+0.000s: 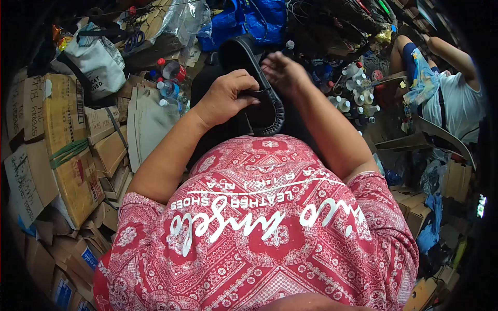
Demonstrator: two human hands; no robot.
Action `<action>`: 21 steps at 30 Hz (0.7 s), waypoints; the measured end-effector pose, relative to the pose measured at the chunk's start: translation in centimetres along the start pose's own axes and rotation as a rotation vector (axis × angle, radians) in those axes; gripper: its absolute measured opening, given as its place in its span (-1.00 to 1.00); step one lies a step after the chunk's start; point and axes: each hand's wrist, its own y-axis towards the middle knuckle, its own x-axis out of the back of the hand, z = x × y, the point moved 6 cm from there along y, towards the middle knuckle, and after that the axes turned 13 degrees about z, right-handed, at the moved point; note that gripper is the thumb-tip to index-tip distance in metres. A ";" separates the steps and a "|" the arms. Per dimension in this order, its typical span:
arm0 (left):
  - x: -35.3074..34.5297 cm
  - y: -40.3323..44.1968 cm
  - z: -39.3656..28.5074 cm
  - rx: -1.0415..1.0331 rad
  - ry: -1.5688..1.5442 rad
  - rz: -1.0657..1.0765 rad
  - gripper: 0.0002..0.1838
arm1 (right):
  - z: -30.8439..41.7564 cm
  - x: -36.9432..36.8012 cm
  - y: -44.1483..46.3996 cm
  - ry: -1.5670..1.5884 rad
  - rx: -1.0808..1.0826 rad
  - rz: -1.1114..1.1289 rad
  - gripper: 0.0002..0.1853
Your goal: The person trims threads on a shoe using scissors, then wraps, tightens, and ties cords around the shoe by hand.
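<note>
A black shoe (276,116) lies lengthwise over my lap, its near end rounded with a row of stitches along the rim. My left hand (228,96) is closed at the shoe's left side, thumb and fingers pinching its dark edge; a small dark piece shows at the fingertips, too unclear to name. Just right of the shoe's far half, my right hand (282,72) is raised with its fingers apart and slightly blurred. I cannot make out any thread in it.
Stacked cardboard boxes (65,147) crowd the left side, near a white bag (96,62) and scissors (134,41). Plastic bottles (170,89) stand left of my lap, with more bottles (358,85) at right. A blue bag (244,23) lies ahead. Another person (454,101) sits at far right.
</note>
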 end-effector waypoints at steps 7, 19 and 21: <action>-3.5 2.1 3.8 0.029 0.100 0.146 -0.76 | 13.8 3.5 -5.4 0.323 0.441 0.084 -0.71; 7.0 5.2 -5.9 -0.133 -0.005 -0.167 -0.79 | 17.4 6.2 -11.7 -0.031 0.613 -0.080 -0.74; 7.5 6.8 -9.2 -0.189 -0.285 -0.014 -0.72 | 18.4 4.5 -12.0 -0.051 0.641 -0.088 -0.73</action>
